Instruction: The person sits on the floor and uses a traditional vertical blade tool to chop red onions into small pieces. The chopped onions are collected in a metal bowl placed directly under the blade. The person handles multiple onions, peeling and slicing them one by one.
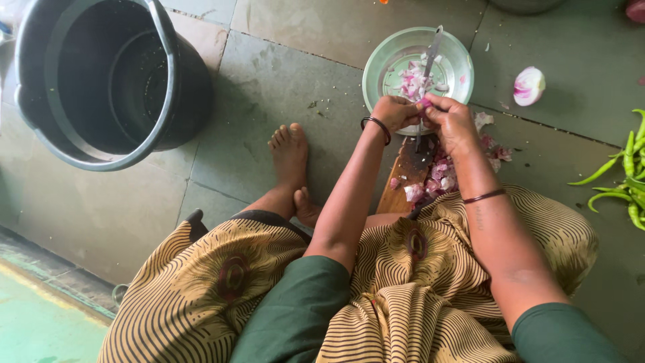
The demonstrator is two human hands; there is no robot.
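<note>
Home kitchen floor: stone tiles (282,87), steel bowl (457,57) w/ chopped onion, green chillies (628,175), black bucket (101,81).

Brightness: soft, even daylight; nothing burnt out, nothing lost in dark.
Light source: appears to fall from the upper right, since shadows lie to the lower left of things.
Shadows: the black bucket (101,77) throws a broad, soft-edged shadow on the stone floor (269,94); a faint one lies under the foot (289,154).
Glare: a mild sheen on the steel bowl (457,64) rim; the halved onion (529,85) looks nearly white.
Focus: sharp at the centre; the patterned cloth at the bottom edge is slightly soft.
Distortion: wide-angle view, bucket stretched toward the corner.
Colour: a cool greenish cast.
</note>
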